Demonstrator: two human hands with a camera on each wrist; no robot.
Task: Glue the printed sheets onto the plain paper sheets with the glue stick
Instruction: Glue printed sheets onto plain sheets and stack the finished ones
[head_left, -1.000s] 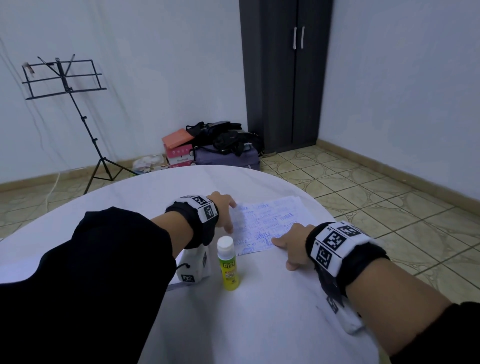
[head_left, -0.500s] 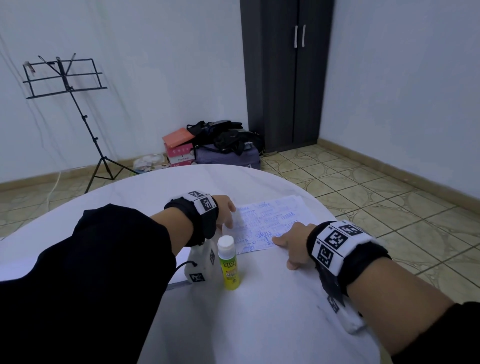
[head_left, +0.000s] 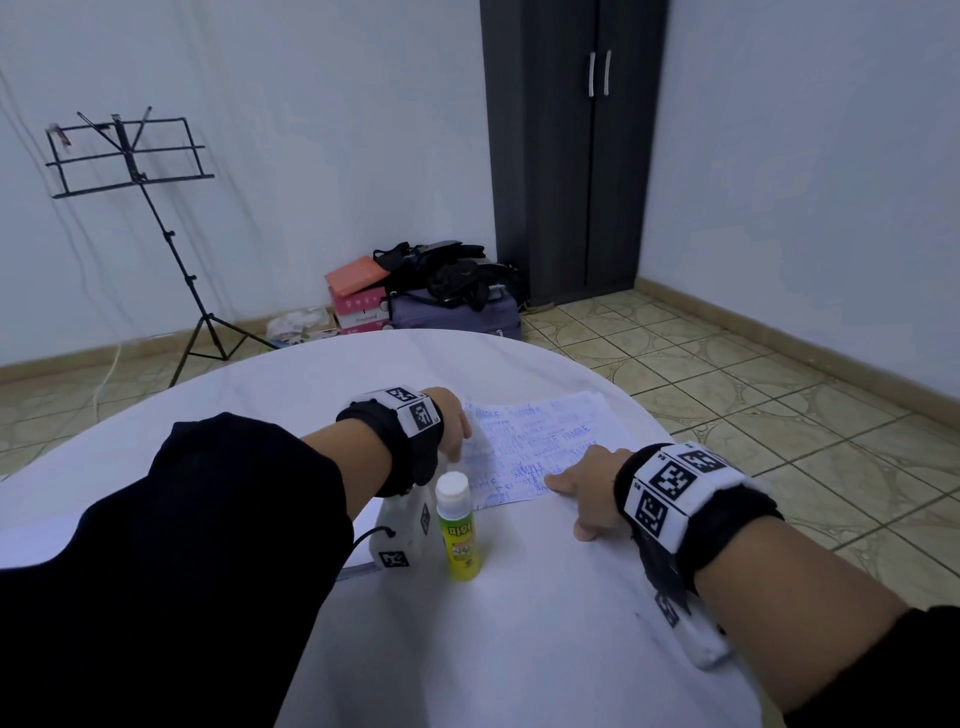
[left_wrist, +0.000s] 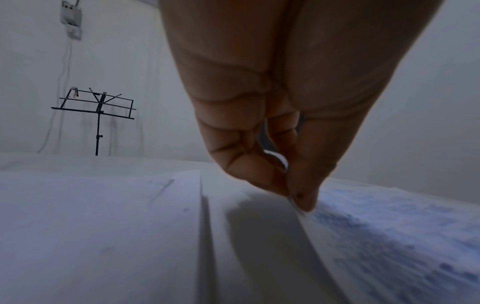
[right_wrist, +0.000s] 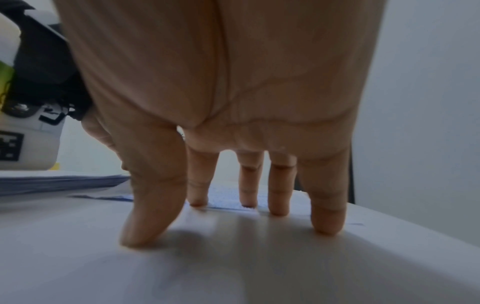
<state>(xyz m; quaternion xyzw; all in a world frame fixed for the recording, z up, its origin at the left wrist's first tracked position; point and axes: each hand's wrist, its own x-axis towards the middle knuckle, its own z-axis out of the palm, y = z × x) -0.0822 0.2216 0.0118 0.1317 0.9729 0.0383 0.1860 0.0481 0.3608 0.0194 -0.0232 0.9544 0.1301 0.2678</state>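
Observation:
A printed sheet (head_left: 540, 441) with blue text lies on the round white table (head_left: 519, 649). My left hand (head_left: 454, 426) pinches its left edge between thumb and finger, and the left wrist view shows that edge (left_wrist: 301, 214) raised off the table. My right hand (head_left: 582, 488) rests with straight fingers (right_wrist: 249, 197), fingertips on the sheet's near edge and the tabletop. The glue stick (head_left: 457, 525), with a yellow-green body and white cap, stands upright and untouched between my wrists. A plain white sheet (left_wrist: 103, 226) lies left of the printed one, mostly under my left forearm.
The table's curved edge (head_left: 649, 421) runs close behind the printed sheet on the right. On the floor beyond are a black music stand (head_left: 130, 156), boxes and bags (head_left: 447, 296), and a dark wardrobe (head_left: 571, 150).
My left hand has drawn slightly nearer along the printed sheet's left edge, which now looks lifted. The right hand and the glue stick have stayed put.

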